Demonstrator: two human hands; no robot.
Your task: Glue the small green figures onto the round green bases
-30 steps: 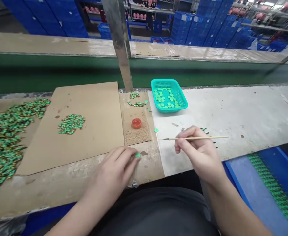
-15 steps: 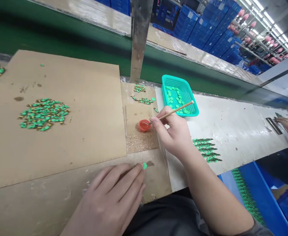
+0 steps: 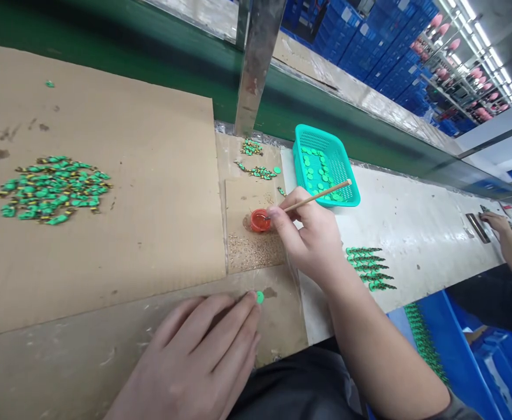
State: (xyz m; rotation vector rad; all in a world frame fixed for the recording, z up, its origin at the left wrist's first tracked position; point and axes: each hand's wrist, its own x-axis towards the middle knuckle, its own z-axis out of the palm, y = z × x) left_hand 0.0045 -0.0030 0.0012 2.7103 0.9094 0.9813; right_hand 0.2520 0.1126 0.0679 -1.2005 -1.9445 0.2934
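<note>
My right hand pinches a thin wooden stick between thumb and fingers. Its lower end reaches to the small red cup, which holds some liquid; my fingertips partly hide that end. Below the cup, my left hand lies low over the table with its fingers close together. A small round green disc shows at its fingertips, pinched there against or just above the tabletop. The cup stands on a piece of cardboard spotted with shiny drops.
A large cardboard sheet carries a heap of green-and-dark pieces. Behind my right hand stands a turquoise basket of green discs. Rows of assembled pieces lie right of my forearm. At far right, another person's hand works.
The view has shifted slightly, so the cardboard sheet sits further left. Both hands keep nearly the same pose, the stick still at the red cup and the disc at my left fingertips.
</note>
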